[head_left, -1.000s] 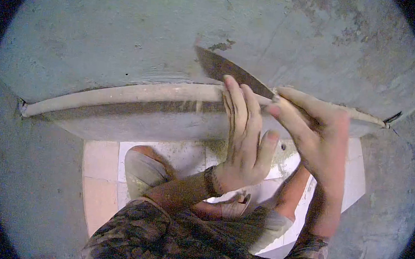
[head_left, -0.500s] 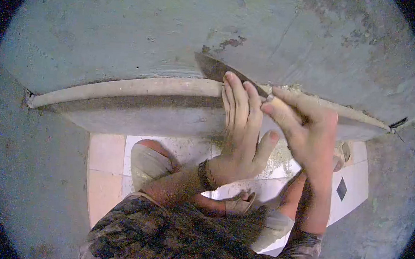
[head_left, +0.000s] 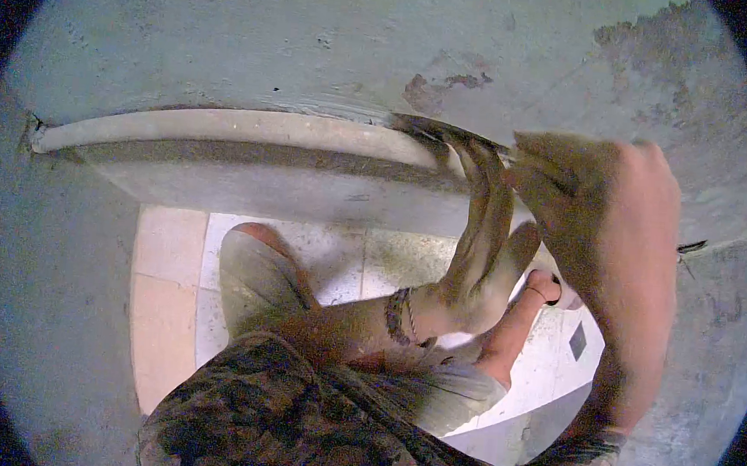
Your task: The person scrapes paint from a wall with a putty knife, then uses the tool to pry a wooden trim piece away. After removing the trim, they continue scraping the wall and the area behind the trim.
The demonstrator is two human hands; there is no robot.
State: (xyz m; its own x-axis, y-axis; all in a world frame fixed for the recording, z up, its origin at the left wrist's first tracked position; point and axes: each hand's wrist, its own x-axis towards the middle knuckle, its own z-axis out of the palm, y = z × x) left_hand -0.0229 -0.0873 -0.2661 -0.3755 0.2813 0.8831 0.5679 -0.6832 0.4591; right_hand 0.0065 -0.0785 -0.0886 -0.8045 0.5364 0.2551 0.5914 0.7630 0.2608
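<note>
A dark, flat-bladed knife (head_left: 416,125) lies slanted along the top of a pale rounded rail (head_left: 251,127), where the rail meets the wall. My right hand (head_left: 622,207) is closed at the knife's right end; the handle is hidden behind the fingers and blurred. My left hand (head_left: 481,240), with a dark bracelet (head_left: 400,315) at its wrist, reaches up from below. Its fingers are stretched out together against the blade and rail, and its thumb stands apart.
A grey-green wall (head_left: 231,41) with peeling patches rises behind the rail, and side walls close in left and right. My knee (head_left: 254,268) and bare foot (head_left: 543,284) are over the white tiled floor (head_left: 165,305), where crumbs lie scattered. A dark wire (head_left: 691,247) sticks out at right.
Both hands and the knife have shifted right along the rail. My right forearm is raised farther outward, and the view has tilted slightly.
</note>
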